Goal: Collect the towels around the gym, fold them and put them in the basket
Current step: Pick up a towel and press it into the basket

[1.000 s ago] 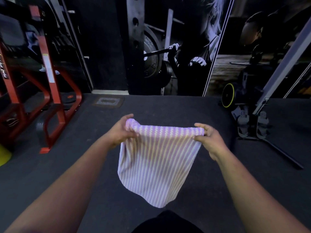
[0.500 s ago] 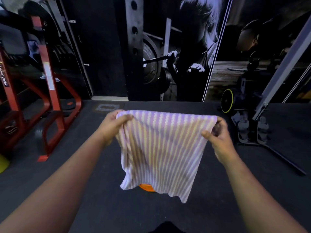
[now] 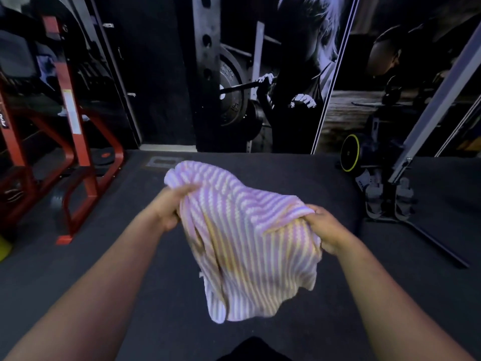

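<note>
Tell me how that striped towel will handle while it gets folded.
Probably floppy: the striped towel sags and bunches between the left hand and right hand. Likely light, since its loose lower edge hangs clear of the floor. Its ribbed weave should grip rather than slip.

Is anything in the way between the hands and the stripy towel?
No. Both hands already hold the towel: the left hand grips its upper left edge, the right hand its right edge. No basket is in view.

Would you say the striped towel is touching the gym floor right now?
Apart. The head view shows the towel hanging between both hands, dark floor visible below its hem.
</note>
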Tool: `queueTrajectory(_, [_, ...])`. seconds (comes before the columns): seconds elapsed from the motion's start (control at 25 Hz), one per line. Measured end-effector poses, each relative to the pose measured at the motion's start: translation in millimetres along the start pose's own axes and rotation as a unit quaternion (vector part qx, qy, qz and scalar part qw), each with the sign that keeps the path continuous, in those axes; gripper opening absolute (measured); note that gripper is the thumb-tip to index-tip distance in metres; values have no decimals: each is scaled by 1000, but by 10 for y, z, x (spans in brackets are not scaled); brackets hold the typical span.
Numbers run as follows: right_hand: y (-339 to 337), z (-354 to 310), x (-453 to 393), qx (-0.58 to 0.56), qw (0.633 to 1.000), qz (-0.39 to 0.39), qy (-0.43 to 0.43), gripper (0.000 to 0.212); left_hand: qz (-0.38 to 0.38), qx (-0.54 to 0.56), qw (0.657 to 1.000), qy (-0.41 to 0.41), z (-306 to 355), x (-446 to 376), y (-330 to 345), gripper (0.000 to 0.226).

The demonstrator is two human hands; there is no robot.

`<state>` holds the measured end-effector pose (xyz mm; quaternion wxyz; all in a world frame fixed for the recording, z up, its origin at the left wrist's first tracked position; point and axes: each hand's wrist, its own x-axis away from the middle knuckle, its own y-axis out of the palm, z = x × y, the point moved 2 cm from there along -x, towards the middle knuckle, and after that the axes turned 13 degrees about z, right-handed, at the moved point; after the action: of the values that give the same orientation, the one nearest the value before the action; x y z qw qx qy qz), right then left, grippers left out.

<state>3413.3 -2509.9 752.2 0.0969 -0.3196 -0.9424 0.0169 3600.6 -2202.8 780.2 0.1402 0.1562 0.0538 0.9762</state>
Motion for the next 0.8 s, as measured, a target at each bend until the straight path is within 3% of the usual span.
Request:
queueTrajectory(0.08, [1, -103, 4, -96, 994, 28, 51, 17, -67, 53, 996, 22, 57, 57, 60, 57])
queueTrajectory(0.16, [-47, -213, -49, -148, 984, 49, 89, 15, -91, -70, 993, 24, -347, 206, 61, 66])
queueTrajectory(0.2, [-112, -215, -100, -176, 978, 56, 97, 18, -101, -139, 985, 16, -563, 283, 78, 56])
queueTrajectory(0.28, [-247, -87, -156, -194, 976, 29, 95, 36, -70, -134, 988, 12, -696, 318, 182, 27])
queueTrajectory(0.44, [-254, 591, 82, -90, 977, -80, 178, 52, 42, 3, 998, -37, -535, 83, 267, 20])
queueTrajectory(0.52, [-227, 662, 35, -136, 979, -50, 145, 56, 77, -77, 993, -43, -611, -23, 152, 25])
queueTrajectory(0.6, [-238, 575, -29, -151, 982, -17, 112, 37, 94, -233, 967, -48, -666, -134, -38, 35])
queueTrajectory(0.72, [-196, 540, -67, -30, 997, -10, 64, 23, 75, -428, 899, -53, -534, -253, -180, 42])
queueTrajectory(0.76, [-173, 571, -87, -1, 999, 11, 49, 21, 99, -451, 886, -44, -489, -262, -201, 41])
queueTrajectory(0.8, [-160, 585, -106, 17, 998, 45, 39, 18, 125, -422, 897, -32, -480, -289, -221, 34])
